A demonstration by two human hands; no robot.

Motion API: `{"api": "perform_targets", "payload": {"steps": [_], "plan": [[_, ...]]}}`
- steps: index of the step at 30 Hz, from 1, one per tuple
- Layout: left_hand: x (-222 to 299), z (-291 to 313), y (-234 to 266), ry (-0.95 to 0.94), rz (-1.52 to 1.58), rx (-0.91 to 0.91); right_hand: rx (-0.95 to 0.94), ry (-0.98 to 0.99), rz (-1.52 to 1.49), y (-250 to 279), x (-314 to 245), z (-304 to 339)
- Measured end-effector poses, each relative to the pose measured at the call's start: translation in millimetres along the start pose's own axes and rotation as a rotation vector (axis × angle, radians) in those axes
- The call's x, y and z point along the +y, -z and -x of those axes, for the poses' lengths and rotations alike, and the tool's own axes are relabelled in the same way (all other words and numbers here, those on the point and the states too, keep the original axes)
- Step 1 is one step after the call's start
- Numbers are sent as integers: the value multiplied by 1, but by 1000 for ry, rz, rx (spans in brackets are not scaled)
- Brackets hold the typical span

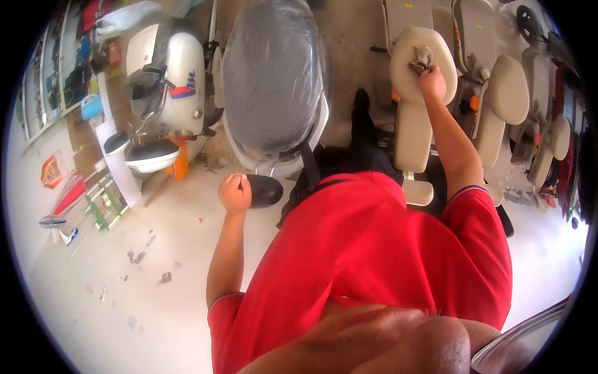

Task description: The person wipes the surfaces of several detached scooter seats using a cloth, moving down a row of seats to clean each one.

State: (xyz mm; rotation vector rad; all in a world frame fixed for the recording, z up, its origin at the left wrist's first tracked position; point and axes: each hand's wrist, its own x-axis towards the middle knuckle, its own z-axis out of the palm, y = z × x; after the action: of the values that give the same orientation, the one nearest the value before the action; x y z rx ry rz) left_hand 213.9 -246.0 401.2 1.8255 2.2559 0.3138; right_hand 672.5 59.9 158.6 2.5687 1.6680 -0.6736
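A crumpled grey-brown rag [422, 56] is bunched in my right hand [433, 82], whose fingers are closed on it. The rag lies on the rounded end of a beige padded scooter seat [416, 76], and my right arm stretches far forward. To the left, my closed left hand [235, 193] is at the end of a black rounded pad [265, 191], its fingers curled against it; the underside of this grip is hidden. Just beyond that pad is a large grey seat [272, 75] wrapped in clear plastic.
A white scooter [185, 84] with a black and white saddle [152, 154] stands to the left. More beige seats [507, 90] line up on the right. A green metal frame [104, 202] and a red cone-shaped thing [70, 192] are by the left wall. Scraps [165, 277] litter the pale floor.
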Motion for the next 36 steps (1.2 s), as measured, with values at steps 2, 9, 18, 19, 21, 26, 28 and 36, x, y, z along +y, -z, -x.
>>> {"api": "perform_targets", "payload": {"steps": [2, 9, 18, 19, 21, 26, 28, 36], "plan": [[-5, 2, -1, 21, -11, -18, 28, 50, 4, 1, 2, 5], [-5, -2, 0, 7, 25, -33, 61, 56, -31, 0, -2, 9], [-7, 3, -4, -18, 20, 15, 94, 73, -17, -8, 5, 9], [-6, 2, -5, -46, 28, 33, 93, 76, -13, -9, 8, 7], [-6, -1, -10, -50, 37, 58, 105, 54, -3, -9, 8, 0], [-4, 8, -8, 11, 123, 96, 11, -5, 95, -8, 6, -10], [-7, 4, -8, 48, 120, 27, -54, -40, 138, -7, 5, -20], [64, -65, 56, 77, 1726, 22, -145, -15, 318, -6, -4, -40]]}}
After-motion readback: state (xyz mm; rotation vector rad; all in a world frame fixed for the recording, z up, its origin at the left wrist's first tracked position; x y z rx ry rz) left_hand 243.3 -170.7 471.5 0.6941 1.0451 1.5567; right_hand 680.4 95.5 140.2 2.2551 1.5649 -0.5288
